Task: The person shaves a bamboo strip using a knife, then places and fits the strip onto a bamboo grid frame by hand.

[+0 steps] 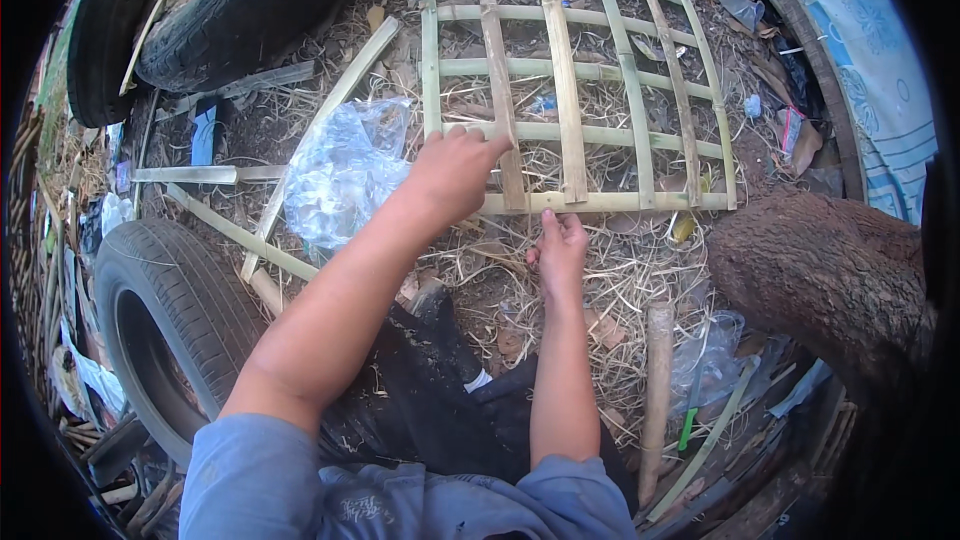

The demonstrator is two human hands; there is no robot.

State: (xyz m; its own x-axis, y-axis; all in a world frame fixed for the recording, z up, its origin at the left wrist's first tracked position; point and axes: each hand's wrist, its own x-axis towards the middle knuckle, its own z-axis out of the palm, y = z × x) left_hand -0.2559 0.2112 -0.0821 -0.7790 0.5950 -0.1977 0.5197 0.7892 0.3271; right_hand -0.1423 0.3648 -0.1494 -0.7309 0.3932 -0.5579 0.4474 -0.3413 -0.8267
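Both hands work the bamboo lattice (575, 100): left hand (455, 172) clenched on a slat, right hand (560, 250) pinching the near edge; slats should stay square.

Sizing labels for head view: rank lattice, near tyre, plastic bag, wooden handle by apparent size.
1. Lattice
2. Near tyre, partly cut off at the picture's rim
3. Plastic bag
4. Wooden handle
Fisheye and nearness make the top two unsure.
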